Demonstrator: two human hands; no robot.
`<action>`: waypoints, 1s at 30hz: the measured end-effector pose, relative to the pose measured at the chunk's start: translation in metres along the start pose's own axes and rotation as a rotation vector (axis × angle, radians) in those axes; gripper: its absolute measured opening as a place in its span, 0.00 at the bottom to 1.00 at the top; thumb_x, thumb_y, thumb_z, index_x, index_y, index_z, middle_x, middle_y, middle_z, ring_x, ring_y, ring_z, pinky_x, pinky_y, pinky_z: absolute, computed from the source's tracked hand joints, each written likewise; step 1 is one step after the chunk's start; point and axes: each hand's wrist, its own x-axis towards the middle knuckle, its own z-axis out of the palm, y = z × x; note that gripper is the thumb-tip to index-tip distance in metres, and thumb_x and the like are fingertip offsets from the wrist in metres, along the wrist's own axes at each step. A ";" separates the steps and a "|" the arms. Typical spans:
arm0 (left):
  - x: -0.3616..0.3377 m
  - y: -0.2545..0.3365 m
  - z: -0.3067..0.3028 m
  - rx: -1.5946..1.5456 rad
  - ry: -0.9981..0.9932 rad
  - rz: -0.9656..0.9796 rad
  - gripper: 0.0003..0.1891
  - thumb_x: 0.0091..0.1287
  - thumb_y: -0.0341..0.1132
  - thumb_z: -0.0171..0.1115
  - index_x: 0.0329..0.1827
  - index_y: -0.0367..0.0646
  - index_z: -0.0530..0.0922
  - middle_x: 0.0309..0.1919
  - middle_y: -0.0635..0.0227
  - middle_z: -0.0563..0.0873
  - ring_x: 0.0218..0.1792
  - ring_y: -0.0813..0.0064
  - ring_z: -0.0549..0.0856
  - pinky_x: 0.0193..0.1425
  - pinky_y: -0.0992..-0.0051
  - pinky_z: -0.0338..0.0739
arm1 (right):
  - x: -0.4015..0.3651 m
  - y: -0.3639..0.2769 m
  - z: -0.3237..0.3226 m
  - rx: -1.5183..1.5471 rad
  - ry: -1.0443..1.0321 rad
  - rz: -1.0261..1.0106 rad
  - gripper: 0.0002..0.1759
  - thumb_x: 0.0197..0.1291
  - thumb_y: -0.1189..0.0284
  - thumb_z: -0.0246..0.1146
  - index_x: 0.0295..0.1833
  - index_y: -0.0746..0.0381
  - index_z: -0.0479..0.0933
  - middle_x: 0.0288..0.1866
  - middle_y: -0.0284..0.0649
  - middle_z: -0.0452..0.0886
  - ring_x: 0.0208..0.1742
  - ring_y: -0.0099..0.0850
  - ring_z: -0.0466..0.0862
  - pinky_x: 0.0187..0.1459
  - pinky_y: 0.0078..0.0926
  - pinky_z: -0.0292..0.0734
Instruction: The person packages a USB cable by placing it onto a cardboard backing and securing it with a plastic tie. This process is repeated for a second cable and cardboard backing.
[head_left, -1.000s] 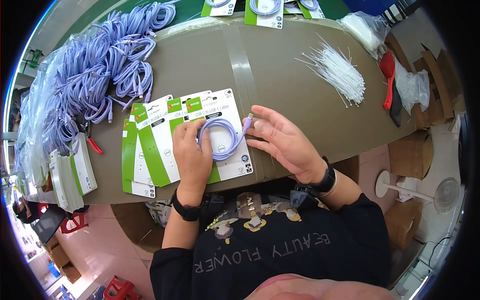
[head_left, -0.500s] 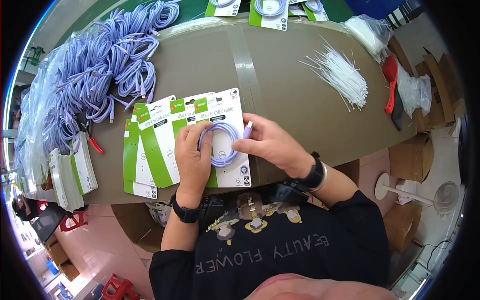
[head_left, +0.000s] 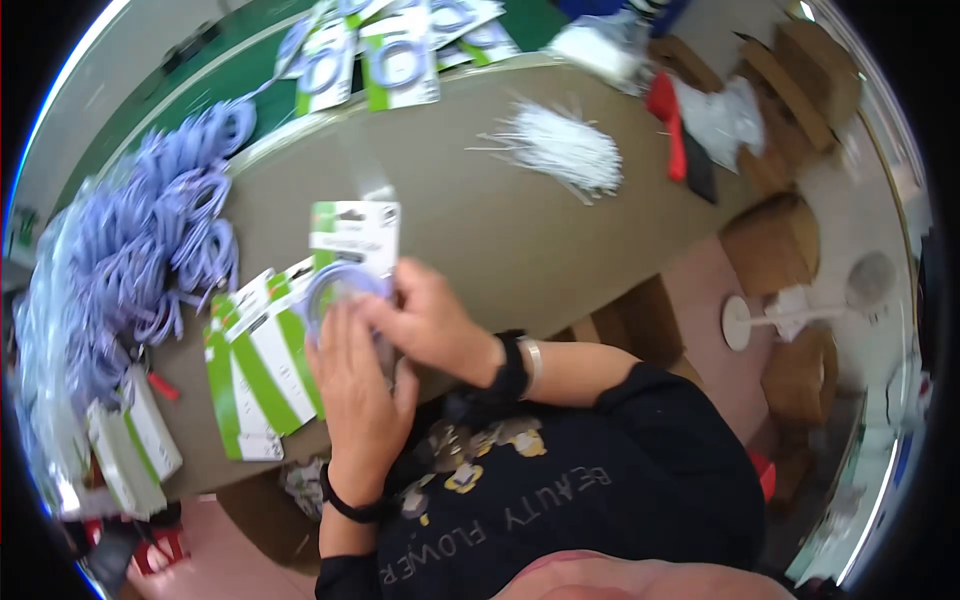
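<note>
A coiled lilac USB-C cable [head_left: 345, 275] lies against a green-and-white packaging card [head_left: 372, 225], which is lifted and in front of me. My left hand [head_left: 355, 375] covers the lower part of the coil and card, its fingers close together. From the right, my right hand [head_left: 430, 318] grips the card's edge, with its thumb over the coil. Motion blurs the fingertips, and the cable's plug ends are hidden. Left of my hands, several overlapping cards [head_left: 262, 365] without cables lie on the table.
A big heap of lilac cables [head_left: 150, 225] fills the table's left side, near stacked cards [head_left: 130, 445] and a red-handled tool [head_left: 162, 386]. White cable ties [head_left: 565, 145] lie at the back right, beside a red-handled object [head_left: 668, 120]. Finished-looking cable cards [head_left: 402, 65] sit beyond the far edge.
My right hand has come in from beside the coil to the card's edge, and the loose plug has gone from sight. The card is now raised off the others. The view has shifted right.
</note>
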 end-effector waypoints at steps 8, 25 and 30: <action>-0.018 -0.034 0.007 0.045 0.132 -0.094 0.17 0.69 0.28 0.55 0.60 0.34 0.72 0.56 0.52 0.79 0.56 0.51 0.78 0.59 0.64 0.73 | 0.008 -0.073 -0.040 -0.151 -0.340 -0.090 0.18 0.62 0.68 0.66 0.52 0.68 0.75 0.44 0.41 0.82 0.41 0.25 0.82 0.42 0.24 0.78; -0.035 -0.058 -0.026 -1.423 0.206 -0.575 0.22 0.76 0.35 0.50 0.68 0.32 0.64 0.60 0.56 0.77 0.58 0.69 0.78 0.64 0.69 0.70 | 0.084 -0.037 -0.270 -1.429 0.031 -0.202 0.06 0.52 0.70 0.66 0.33 0.61 0.83 0.32 0.43 0.83 0.37 0.45 0.82 0.42 0.40 0.77; -0.032 -0.066 -0.024 -1.510 0.167 -0.628 0.23 0.75 0.34 0.51 0.69 0.32 0.64 0.60 0.56 0.77 0.58 0.67 0.78 0.64 0.67 0.72 | 0.085 -0.043 -0.271 -1.383 0.074 -0.203 0.07 0.52 0.69 0.68 0.33 0.62 0.83 0.30 0.40 0.84 0.32 0.37 0.83 0.37 0.35 0.77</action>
